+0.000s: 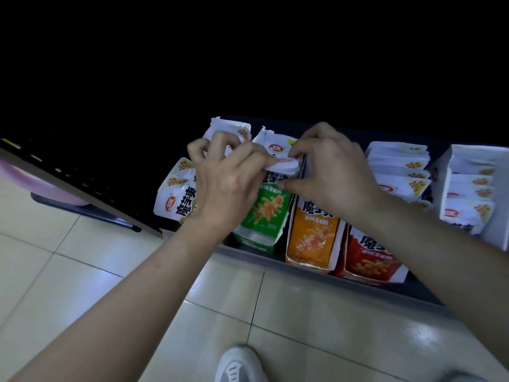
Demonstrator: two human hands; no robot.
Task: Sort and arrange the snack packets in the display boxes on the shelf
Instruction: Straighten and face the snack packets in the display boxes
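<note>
- My read: left hand [228,183] pinches the top edge of a white packet [283,164] between thumb and forefinger. Right hand [330,172] is curled round the packet's other end, thumb on the front. Both hands are closed on it.
- The packet sits at the mouth of the green box [264,216], top crumpled. I can't tell if it's one pouch or several pressed together.
- Risk: two hands pulling opposite ends of a thin pouch could crease it or split a seam.
- Risk: the green box has ragged card walls and stands right at the shelf lip [248,256]. A hard push down could buckle it or tip it onto the floor [82,271].
- Risk: the right wrist hangs over the orange box [311,238] and the forearm over the red box [369,260]. A careless pull-back could drag either forward.
- Risk: a loose packet [176,197] leans outside any box, touching the left wrist. A nudge could knock it off.
- Risk: dim light, and fingers hide the held packet's flavour band, so I could mis-sort it.
</note>
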